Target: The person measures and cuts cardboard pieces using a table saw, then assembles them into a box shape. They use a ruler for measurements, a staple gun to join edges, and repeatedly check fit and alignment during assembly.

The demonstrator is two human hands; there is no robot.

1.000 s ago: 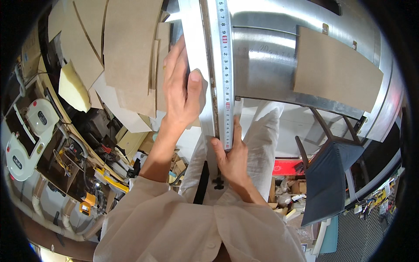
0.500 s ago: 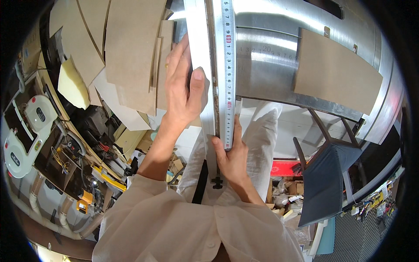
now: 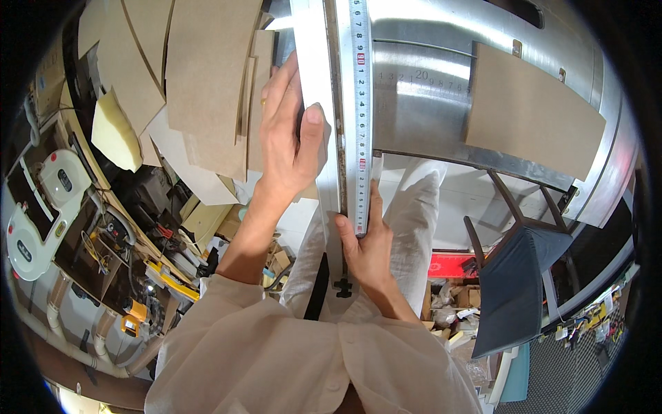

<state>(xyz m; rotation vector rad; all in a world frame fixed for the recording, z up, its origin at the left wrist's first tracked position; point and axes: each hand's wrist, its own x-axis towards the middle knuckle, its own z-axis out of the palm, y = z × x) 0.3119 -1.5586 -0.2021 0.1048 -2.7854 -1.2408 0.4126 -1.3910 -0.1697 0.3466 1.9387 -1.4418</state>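
A long metal rail with a slotted, T-shaped profile runs from the far edge toward my body. Along its right side lies a silver measuring strip with black and red marks. My left hand grips the rail's left edge, its thumb on top and its fingers stretched along the side. Closer to my body, my right hand clasps the near end of the strip and rail, thumb on top, index finger along the right edge. Its other fingers are mostly hidden underneath.
Brown boards are piled at left. Another board lies on the metal machine table at right. Below stand a dark fabric chair and a heap of scraps. A white-green machine sits far left.
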